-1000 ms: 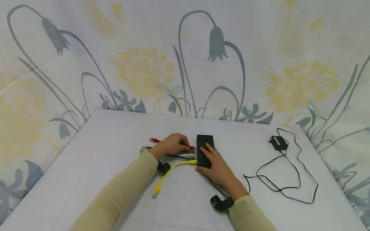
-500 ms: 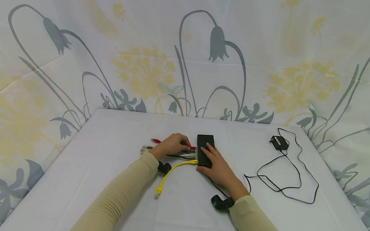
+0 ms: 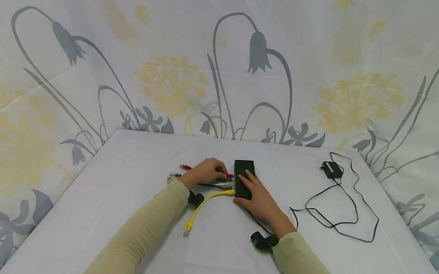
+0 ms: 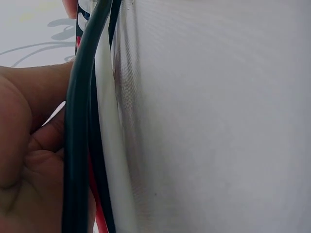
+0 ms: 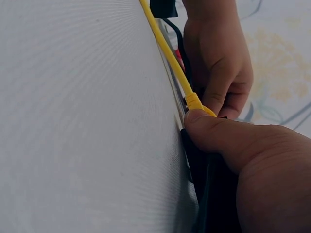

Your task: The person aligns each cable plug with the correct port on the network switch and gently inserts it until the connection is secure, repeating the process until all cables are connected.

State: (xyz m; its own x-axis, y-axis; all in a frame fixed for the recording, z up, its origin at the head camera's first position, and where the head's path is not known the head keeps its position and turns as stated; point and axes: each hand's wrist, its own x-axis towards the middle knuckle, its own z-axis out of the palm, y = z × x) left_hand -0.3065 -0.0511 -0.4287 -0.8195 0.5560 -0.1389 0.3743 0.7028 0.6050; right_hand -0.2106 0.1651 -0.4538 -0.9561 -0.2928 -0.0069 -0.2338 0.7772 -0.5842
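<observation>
A black network switch (image 3: 244, 167) lies on the white table with several Ethernet cables running from its left side. My left hand (image 3: 205, 171) pinches the red Ethernet cable (image 3: 229, 176) by its plug end, right at the switch's port side. Over the switch's top spreads my right hand (image 3: 259, 201), holding it with the thumb (image 5: 204, 127) at the port edge, close by the yellow cable's plug (image 5: 193, 101). The yellow Ethernet cable (image 3: 202, 202) curves toward the front, its other end loose. Dark (image 4: 77, 126) and white cables (image 4: 111, 121) pass beside my left palm.
A black power adapter (image 3: 332, 170) sits at the back right, its thin cord (image 3: 344, 222) looping across the table toward the switch. Clear loose plugs (image 3: 172, 177) lie left of my left hand. Black wrist cameras (image 3: 264, 241) sit on both wrists. Patterned cloth hangs behind the table.
</observation>
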